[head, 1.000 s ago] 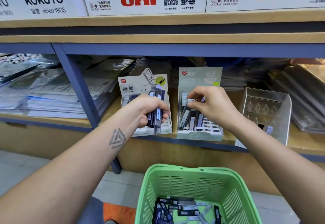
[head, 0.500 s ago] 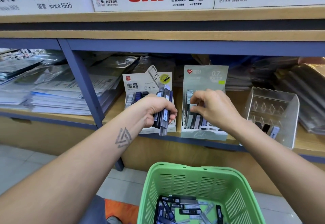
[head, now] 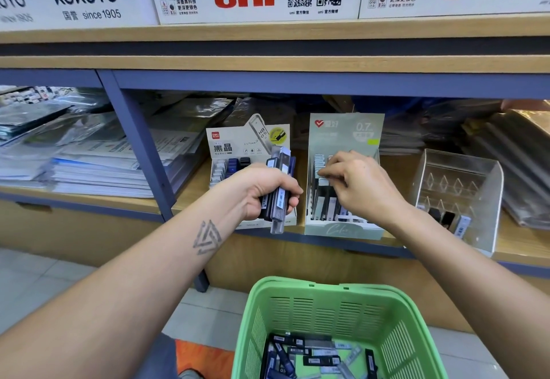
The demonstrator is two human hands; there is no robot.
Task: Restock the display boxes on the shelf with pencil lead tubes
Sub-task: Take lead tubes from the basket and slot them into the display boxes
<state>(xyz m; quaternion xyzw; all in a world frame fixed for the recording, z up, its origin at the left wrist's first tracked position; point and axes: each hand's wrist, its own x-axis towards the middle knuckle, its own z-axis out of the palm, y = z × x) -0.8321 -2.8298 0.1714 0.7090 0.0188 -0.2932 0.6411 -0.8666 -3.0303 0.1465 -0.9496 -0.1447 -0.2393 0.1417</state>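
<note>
We judge the pencil lead tubes (head: 279, 188) light, stiff and slick, best pinched across their flat sides. Our left hand (head: 262, 191) grips a bundle of them upright before the deli display box (head: 235, 146). At three o'clock from it, our right hand (head: 354, 182) pinches one tube in the green 0.7 display box (head: 345, 229). More lie in the green basket (head: 327, 298) at six o'clock.

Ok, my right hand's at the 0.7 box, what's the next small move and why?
Probably push the pale tube pinched by your right hand down into its slot in the 0.7 display box, then release; its top looks level with the left-hand row, and your left hand grips more tubes.
</note>
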